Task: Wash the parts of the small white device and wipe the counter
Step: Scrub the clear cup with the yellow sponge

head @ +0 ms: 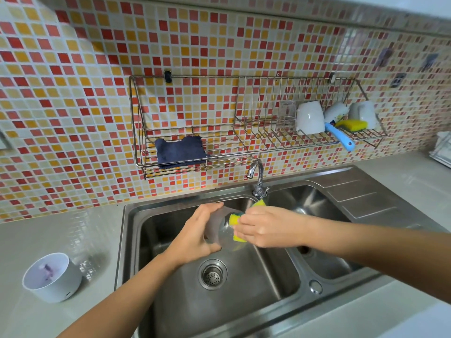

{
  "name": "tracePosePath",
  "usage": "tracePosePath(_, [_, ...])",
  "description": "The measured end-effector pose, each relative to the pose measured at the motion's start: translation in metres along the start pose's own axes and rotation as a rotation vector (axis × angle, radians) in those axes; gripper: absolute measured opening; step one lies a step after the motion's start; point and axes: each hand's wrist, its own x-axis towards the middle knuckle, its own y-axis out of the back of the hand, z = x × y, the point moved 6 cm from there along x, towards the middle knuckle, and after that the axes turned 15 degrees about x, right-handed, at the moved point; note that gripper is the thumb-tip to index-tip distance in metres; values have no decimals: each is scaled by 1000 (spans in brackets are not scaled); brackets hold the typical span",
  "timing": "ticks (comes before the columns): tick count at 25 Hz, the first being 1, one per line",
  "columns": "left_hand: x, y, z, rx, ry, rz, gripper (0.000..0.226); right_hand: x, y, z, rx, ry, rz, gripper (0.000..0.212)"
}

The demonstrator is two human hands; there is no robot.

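Two hands are being worked together at the centre of the frame, over the left basin of the steel sink (pixel 131 240). A clear domed cover (pixel 220 228) of the device is being gripped by the left hand (pixel 195 236), while a yellow sponge (pixel 235 222) is being pinched by the right hand (pixel 263 226) and pressed against it. The cover is probably best turned slowly and held low over the basin. At lower left, the white device base (pixel 52 276) is waiting on the counter (pixel 48 232). Farther back, a dark blue cloth (pixel 180 151) is lying in the wall rack (pixel 139 132).

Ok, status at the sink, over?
Left hand holds clear part over left basin. Right hand scrubs it with yellow sponge. White base waits on counter. Nothing in the way.
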Motion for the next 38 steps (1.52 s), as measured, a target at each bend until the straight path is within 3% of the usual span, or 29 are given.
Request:
tracePosePath(2, [-3,-1,1,-21,52,44,84,2,1,-2,129,-72,40,23])
tracePosePath(4, [-3,2,1,-39,90,101,84,2,6,-1,340,-166,95,30])
tracePosePath(8, [-3,6,3,6,52,126,81,-4,11,-2,266,-182,35,34])
tracePosePath(10, [-3,4,7,-15,71,154,82,-2,8,0,371,-266,-2,22])
tracePosePath(12, [-1,3,14,-26,97,183,83,3,7,-4,430,-259,-20,25])
tracePosePath(15, [-1,5,21,-52,78,204,79,0,13,-2,206,-173,-56,16])
tracePosePath(18, [1,6,26,-109,2,83,90,-6,25,12,134,-90,-24,35])
tracePosePath(21, [3,5,27,-89,-1,67,89,-3,20,6,63,-13,-21,31])
tracePosePath(24, [5,3,26,-83,34,146,79,1,14,6,334,-217,-1,26])
tracePosePath(26, [3,4,22,-92,67,195,79,1,12,4,419,-245,-68,31])
tracePosePath(33, [5,-1,25,-102,93,221,77,0,7,-2,252,-227,-66,17])
tracePosePath(34, [6,-2,25,-120,108,209,77,1,7,-1,202,-211,-61,14])
tracePosePath(38, [6,-6,21,-171,72,-15,97,-10,13,11,105,-129,-25,38])
